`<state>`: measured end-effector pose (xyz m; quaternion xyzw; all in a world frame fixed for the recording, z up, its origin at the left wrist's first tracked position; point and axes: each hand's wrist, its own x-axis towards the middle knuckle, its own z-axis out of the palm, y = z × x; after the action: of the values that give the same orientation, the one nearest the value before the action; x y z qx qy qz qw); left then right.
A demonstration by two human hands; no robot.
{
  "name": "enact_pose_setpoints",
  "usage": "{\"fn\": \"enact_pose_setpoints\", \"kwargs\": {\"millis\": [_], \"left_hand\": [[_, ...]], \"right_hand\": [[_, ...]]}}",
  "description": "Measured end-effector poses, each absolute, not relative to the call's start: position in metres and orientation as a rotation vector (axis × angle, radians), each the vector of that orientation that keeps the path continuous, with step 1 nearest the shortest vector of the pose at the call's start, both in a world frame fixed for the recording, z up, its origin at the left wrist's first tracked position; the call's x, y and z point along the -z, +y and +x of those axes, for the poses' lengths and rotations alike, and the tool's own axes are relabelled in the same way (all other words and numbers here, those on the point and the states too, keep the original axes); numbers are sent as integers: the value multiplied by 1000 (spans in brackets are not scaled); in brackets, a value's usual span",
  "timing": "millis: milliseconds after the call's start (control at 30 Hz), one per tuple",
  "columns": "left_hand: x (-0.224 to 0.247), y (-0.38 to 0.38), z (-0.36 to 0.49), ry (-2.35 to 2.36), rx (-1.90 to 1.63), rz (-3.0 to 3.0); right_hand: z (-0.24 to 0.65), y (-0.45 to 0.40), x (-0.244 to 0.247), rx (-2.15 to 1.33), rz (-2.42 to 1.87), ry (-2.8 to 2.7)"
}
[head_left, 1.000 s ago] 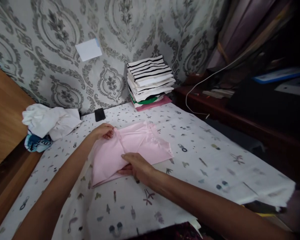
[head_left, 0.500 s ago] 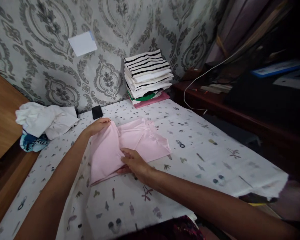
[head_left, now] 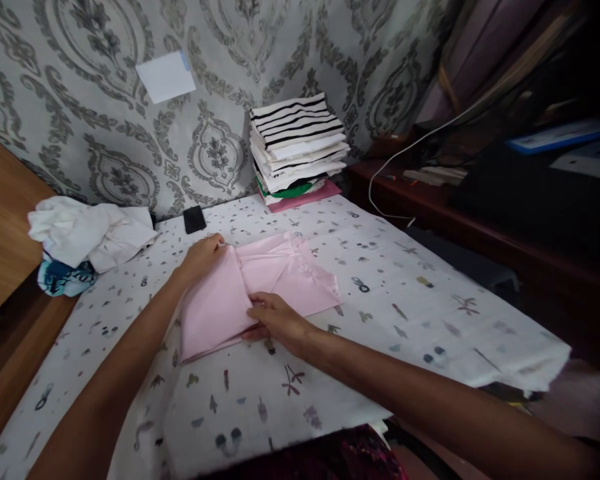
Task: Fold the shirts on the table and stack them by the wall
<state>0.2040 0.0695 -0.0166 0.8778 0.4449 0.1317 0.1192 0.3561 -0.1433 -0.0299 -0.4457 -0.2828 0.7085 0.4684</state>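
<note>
A light pink garment (head_left: 215, 313) lies partly folded on the white printed sheet, its left portion doubled over toward the right. Gathered, wrinkled fabric shows at its far right end. My left hand (head_left: 203, 255) pinches the far corner of the folded-over part, its fingertips closed on the cloth. Nearer to me, my right hand (head_left: 279, 321) holds the near end of the same folded edge between thumb and fingers. Some of the right fingers are tucked under the cloth and partly hidden.
Against the wall stands a stack of folded clothes (head_left: 297, 143), striped on top. A black phone-like object (head_left: 195, 219) lies left of it. Crumpled white cloth (head_left: 93, 233) rests on blue patterned fabric (head_left: 65, 278) at left. A white cable (head_left: 380, 175) hangs by the dark red furniture (head_left: 420, 200).
The folded-over edge has shifted slightly to the right, with both hands moving along with it. My left hand's fingers have curled in more on the corner.
</note>
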Motion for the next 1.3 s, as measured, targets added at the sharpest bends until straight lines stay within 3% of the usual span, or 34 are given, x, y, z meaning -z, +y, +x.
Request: {"fn": "enact_pose_setpoints", "kwargs": {"millis": [133,300,400,600,767,1033,1300], "left_hand": [[23,24,185,1336,-523,2721],[49,-33,168,1316,-311,2667],[51,-41,164,1301,-285,2612],[31,19,143,1499,-577,2415],[29,67,125,1517,-538,2297],[33,69,116,1297,-635,2141],[26,66,113,1358,-488,2375]], "right_hand": [[372,-136,30,-1566,-1305,-994],[384,-97,16,-848,-1643,-1621],[375,-58,12,-683,-1797,-1749],[352,8,17,-721,-1978,-1699],[347,27,22,-791,-1980,-1609],[342,18,30,-715,-1744,-1543],[345,22,34,-780,-1835,-1474]]}}
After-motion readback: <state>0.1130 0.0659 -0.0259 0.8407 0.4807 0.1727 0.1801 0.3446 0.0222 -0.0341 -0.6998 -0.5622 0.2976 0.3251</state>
